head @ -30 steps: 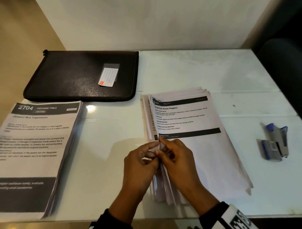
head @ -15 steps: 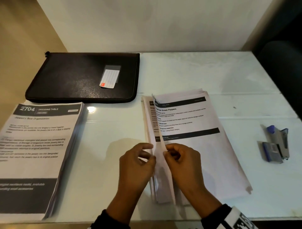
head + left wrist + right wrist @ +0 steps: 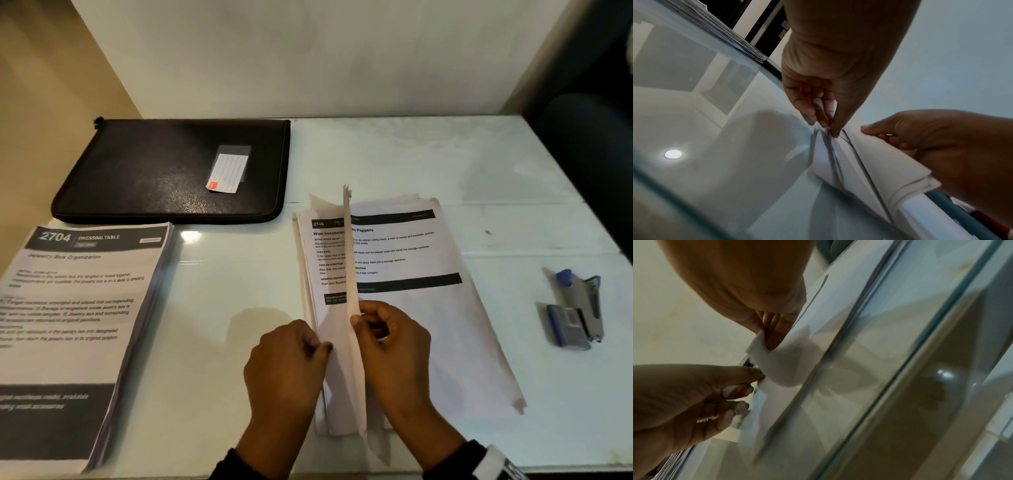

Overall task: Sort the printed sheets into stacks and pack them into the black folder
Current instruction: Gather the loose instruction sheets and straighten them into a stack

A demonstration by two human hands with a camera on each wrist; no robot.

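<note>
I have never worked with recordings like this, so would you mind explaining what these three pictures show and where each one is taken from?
There is no machine here: a person sorts printed sheets with bare hands. The big picture comes from a camera on the head, looking down at a glass-topped table. The other two come from cameras on each wrist, looking along the fingers from below.

On the table lie a closed black folder, a thick stack headed 2704, a looser middle pile and a stapler.

The right hand pinches the lifted top sheet, which stands almost on edge, uncovering a page numbered 2748. The left hand pinches the pile's left edge.
</note>
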